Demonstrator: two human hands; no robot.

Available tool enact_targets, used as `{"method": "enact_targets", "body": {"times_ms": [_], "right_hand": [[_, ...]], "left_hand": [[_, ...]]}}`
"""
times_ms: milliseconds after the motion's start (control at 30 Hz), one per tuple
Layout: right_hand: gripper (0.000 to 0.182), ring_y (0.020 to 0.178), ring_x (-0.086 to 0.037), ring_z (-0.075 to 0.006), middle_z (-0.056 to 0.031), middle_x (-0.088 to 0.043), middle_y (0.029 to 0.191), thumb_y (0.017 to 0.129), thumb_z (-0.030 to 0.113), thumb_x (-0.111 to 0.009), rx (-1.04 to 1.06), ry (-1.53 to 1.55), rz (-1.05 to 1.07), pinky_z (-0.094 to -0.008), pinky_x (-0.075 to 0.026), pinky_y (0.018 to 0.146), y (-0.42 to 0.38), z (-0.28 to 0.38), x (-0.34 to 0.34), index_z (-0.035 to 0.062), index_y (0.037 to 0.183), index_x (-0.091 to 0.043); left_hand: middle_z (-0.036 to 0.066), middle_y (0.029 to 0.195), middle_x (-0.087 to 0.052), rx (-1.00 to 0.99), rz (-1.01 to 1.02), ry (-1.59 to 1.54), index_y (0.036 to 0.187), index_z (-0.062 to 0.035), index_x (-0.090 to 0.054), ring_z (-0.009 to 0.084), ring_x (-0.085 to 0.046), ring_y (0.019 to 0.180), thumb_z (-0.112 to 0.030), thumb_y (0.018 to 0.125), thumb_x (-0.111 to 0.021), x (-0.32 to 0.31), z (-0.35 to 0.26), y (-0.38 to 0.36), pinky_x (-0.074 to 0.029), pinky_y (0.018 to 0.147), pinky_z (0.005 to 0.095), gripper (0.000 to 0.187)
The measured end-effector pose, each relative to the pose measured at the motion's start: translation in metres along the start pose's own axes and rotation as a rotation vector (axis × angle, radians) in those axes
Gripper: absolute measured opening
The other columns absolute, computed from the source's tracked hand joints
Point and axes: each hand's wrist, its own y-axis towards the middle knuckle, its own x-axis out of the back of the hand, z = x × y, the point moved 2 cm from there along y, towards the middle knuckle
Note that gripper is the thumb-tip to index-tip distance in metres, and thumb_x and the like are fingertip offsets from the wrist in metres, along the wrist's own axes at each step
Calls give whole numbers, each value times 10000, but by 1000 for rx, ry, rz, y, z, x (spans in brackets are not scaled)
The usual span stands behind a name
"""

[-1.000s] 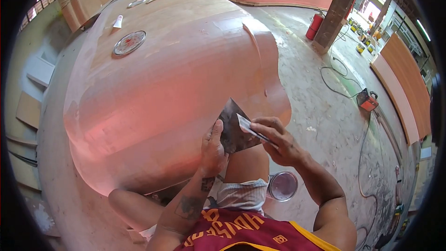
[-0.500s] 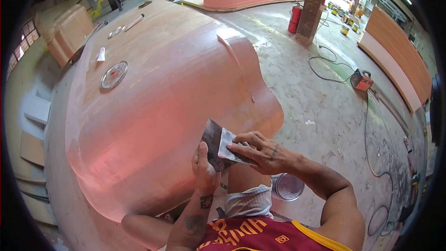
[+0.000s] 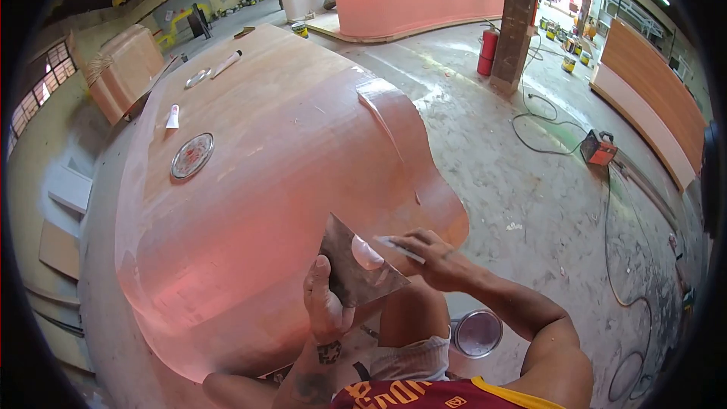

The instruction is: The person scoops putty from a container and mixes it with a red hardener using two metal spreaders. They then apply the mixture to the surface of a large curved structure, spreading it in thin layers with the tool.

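Observation:
My left hand (image 3: 327, 299) grips a dark square board (image 3: 352, 276) by its lower left side, thumb on top. A smooth pink lump of putty (image 3: 367, 253) lies on the board near its upper right edge. Just right of the putty, my right hand (image 3: 439, 261) pinches a thin, pale putty spreader (image 3: 399, 247), seen nearly edge-on and held apart from the board. Both hands are above my knees, in front of a large curved form (image 3: 250, 220) with a pinkish coated surface. By my right knee stands an open can (image 3: 478, 333).
On the curved form lie a round tin lid (image 3: 192, 157), a small white tube (image 3: 173, 116) and a thin pink strip (image 3: 382, 117). To the right are a fire extinguisher (image 3: 488, 51) by a pillar (image 3: 517, 30), a red machine (image 3: 599, 148) and cables (image 3: 609, 257) across the floor.
The spreader was flat against the board; my right hand has lifted it off to the right, exposing the pink putty. The board has turned and sits slightly lower. My view has tilted up a little.

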Motion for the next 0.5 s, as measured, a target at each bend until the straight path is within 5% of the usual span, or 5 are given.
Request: {"method": "enact_targets", "body": {"times_ms": [100, 233, 367, 433, 500], "right_hand": [[485, 1231, -588, -394, -175, -600, 1372, 940, 3, -610, -154, 14, -120, -477, -497, 1035, 33, -7, 33, 122, 1409, -585], [439, 1136, -617, -395, -151, -667, 1308, 883, -23, -599, 336, -341, -466, -475, -503, 983, 140, 3, 131, 111, 1292, -684], [503, 1159, -603, -338, -62, -674, 1232, 935, 5, -485, 153, -583, -264, -433, -494, 1019, 277, -47, 165, 230, 1335, -689], [539, 1196, -590, -328, -84, -661, 1245, 922, -40, -481, 87, -669, -124, -433, -476, 1039, 315, -51, 163, 223, 1353, -671], [595, 1230, -573, -317, -83, -644, 1281, 906, -68, -474, 13, -775, -17, -436, -462, 1059, 335, -48, 158, 245, 1382, -648]], "left_hand": [[105, 1200, -693, -31, 29, 9, 1318, -9, -588, 209, -683, 1071, -325, 1090, -549, 4, -14, 9, -570, 938, 362, 392], [94, 1191, -696, -50, -24, 2, 1305, -11, -599, 200, -682, 1069, -304, 1087, -554, 22, -16, 10, -566, 924, 353, 368], [88, 1191, -694, -332, -73, 713, 1278, -6, -608, 207, -679, 1072, -294, 1075, -583, 34, -23, -4, -565, 916, 346, 353], [86, 1194, -691, 19, -97, 20, 1269, -3, -610, 212, -676, 1076, -293, 1066, -604, 42, -22, 0, -563, 919, 347, 354], [84, 1195, -687, -7, -120, 37, 1267, -1, -609, 207, -669, 1085, -301, 1067, -601, 48, -20, 0, -558, 927, 346, 360]]}}
